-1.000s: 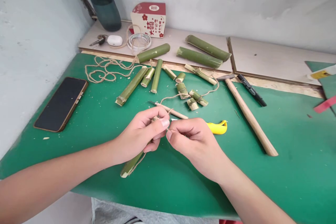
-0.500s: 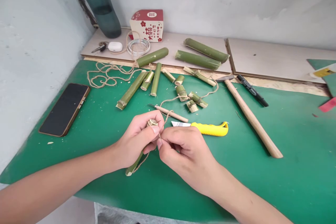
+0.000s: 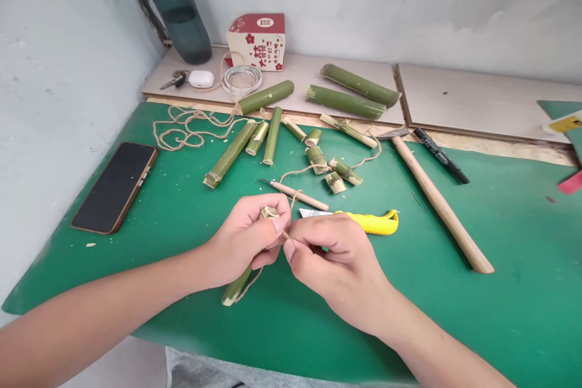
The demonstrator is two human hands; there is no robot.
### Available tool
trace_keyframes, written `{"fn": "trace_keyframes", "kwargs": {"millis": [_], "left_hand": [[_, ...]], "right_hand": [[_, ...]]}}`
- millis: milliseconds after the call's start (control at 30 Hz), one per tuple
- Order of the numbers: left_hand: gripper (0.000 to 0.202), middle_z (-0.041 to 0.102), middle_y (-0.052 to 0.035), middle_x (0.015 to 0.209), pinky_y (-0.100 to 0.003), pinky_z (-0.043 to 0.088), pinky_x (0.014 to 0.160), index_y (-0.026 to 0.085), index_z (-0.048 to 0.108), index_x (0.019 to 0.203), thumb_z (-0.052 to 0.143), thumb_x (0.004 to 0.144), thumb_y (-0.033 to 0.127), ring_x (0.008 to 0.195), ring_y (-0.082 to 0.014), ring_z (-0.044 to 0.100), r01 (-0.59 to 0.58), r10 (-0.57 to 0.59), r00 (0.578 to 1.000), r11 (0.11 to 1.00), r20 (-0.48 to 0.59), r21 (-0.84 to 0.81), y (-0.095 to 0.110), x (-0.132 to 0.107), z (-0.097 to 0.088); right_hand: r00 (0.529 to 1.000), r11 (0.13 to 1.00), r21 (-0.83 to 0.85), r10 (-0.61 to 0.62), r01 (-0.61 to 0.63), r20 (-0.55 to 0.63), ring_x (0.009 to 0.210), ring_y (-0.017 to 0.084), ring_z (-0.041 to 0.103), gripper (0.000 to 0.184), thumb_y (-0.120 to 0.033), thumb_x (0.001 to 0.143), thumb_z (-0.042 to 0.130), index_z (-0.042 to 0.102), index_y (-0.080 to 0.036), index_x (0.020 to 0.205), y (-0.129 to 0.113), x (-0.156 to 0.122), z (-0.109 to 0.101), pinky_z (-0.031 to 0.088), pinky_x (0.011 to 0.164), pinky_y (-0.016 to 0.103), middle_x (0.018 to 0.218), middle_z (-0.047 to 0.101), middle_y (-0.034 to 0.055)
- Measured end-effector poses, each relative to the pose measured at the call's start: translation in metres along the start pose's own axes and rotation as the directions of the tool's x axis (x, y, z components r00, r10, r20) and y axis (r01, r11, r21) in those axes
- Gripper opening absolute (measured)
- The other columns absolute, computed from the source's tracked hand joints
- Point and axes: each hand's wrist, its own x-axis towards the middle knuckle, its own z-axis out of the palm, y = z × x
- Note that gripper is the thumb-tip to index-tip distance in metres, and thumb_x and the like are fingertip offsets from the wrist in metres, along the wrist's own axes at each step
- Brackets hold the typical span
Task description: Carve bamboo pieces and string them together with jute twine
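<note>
My left hand is closed around a piece of green bamboo, its cut end showing above the fist and its lower part below. Between the thumb and fingers of my right hand a thin twine is pinched close to the left fingers. More of that twine hangs along the bamboo's lower end. Just beyond the hands lie a wooden-handled carving tool and a yellow utility knife with its blade out. A strand of twine crosses the carving tool. How the twine winds inside my left hand is hidden.
Several cut bamboo pieces lie at the back of the green mat. A hammer and black marker are to the right. A phone lies left; behind stand a bottle and red-white box.
Both hands stay close together, shifted slightly right in the picture with the bamboo. My right hand has drawn a little away from the left, with the twine still pinched.
</note>
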Motion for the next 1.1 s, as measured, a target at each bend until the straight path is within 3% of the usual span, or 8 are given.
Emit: {"fn": "trace_keyframes", "kwargs": {"millis": [200,367,567,700,867,933,1000,1100], "left_hand": [[0.035,0.042,0.0068,0.058,-0.016,0.029,0.04,0.02,0.05,0.077,0.064,0.098,0.044,0.044,-0.0056,0.034,-0.068,0.069,0.997,0.997,-0.029,0.041,-0.002,0.002,-0.004],[0.043,0.042,0.0062,0.059,-0.019,0.028,0.042,0.018,0.055,0.081,0.053,0.099,0.058,0.041,-0.006,0.034,-0.127,0.125,0.991,0.992,-0.056,-0.029,0.0,0.005,-0.002],[0.03,0.046,0.0033,0.062,-0.021,0.029,0.044,0.017,0.055,0.078,0.044,0.097,0.038,0.038,-0.0067,0.038,-0.15,0.124,0.979,0.976,-0.16,-0.161,0.01,0.012,-0.007],[0.028,0.045,0.0017,0.065,-0.021,0.031,0.047,0.017,0.054,0.079,0.039,0.097,0.032,0.043,-0.0078,0.04,-0.172,0.109,0.961,0.954,-0.254,-0.244,0.02,0.014,-0.011],[0.026,0.044,0.0002,0.071,-0.022,0.035,0.048,0.016,0.057,0.084,0.039,0.097,0.03,0.052,-0.0104,0.042,-0.153,0.041,0.956,0.913,-0.289,-0.377,0.028,0.011,-0.011],[0.025,0.042,0.0001,0.073,-0.022,0.036,0.048,0.016,0.059,0.087,0.04,0.096,0.029,0.055,-0.011,0.041,-0.166,0.042,0.954,0.899,-0.296,-0.406,0.029,0.01,-0.011],[0.023,0.041,0.0002,0.073,-0.021,0.036,0.048,0.015,0.06,0.089,0.041,0.095,0.028,0.056,-0.0112,0.04,-0.185,0.057,0.951,0.893,-0.304,-0.411,0.03,0.009,-0.012],[0.022,0.041,0.0003,0.073,-0.021,0.037,0.048,0.016,0.059,0.087,0.042,0.095,0.027,0.056,-0.0113,0.038,-0.199,0.065,0.944,0.894,-0.323,-0.401,0.031,0.008,-0.012]], "right_hand": [[1.0,0.993,-0.119,-0.002,0.005,0.029,0.054,0.007,0.033,0.039,-0.012,0.093,0.055,0.033,-0.021,0.062,0.003,0.003,-0.004,0.027,0.053,0.024,0.058,0.039,-0.006],[0.989,0.991,-0.116,0.082,-0.068,0.124,0.055,0.009,0.035,0.041,-0.041,0.104,0.058,0.057,-0.02,0.069,0.005,0.003,-0.017,0.028,0.053,0.026,0.06,0.045,-0.0052],[0.993,0.979,-0.168,0.114,-0.114,-0.008,0.056,0.01,0.043,0.064,-0.065,0.106,0.041,0.061,-0.019,0.067,0.004,0.0,-0.032,0.031,0.054,0.028,0.058,0.051,-0.0018],[0.982,0.971,-0.154,0.175,-0.185,-0.075,0.054,0.011,0.041,0.064,-0.067,0.105,0.041,0.065,-0.019,0.071,0.007,0.001,-0.032,0.028,0.051,0.028,0.059,0.054,-0.0012],[0.978,0.942,-0.263,0.203,-0.208,-0.045,0.062,0.012,0.044,0.048,-0.053,0.103,0.056,0.062,-0.019,0.069,0.013,0.007,-0.02,0.033,0.059,0.028,0.065,0.057,-0.0004],[0.972,0.958,-0.163,0.233,-0.234,-0.031,0.062,0.012,0.046,0.044,-0.051,0.1,0.062,0.064,-0.019,0.071,0.013,0.008,-0.016,0.034,0.058,0.028,0.066,0.059,0.0003],[0.958,0.957,0.06,0.286,-0.285,-0.005,0.057,0.011,0.046,0.037,-0.051,0.097,0.067,0.067,-0.019,0.078,0.011,0.009,-0.016,0.033,0.053,0.027,0.064,0.06,-0.0004],[0.95,0.893,0.342,0.311,-0.292,0.0,0.051,0.008,0.042,0.027,-0.045,0.091,0.077,0.071,-0.02,0.085,0.007,0.01,-0.022,0.029,0.049,0.024,0.061,0.061,-0.0024]]}}
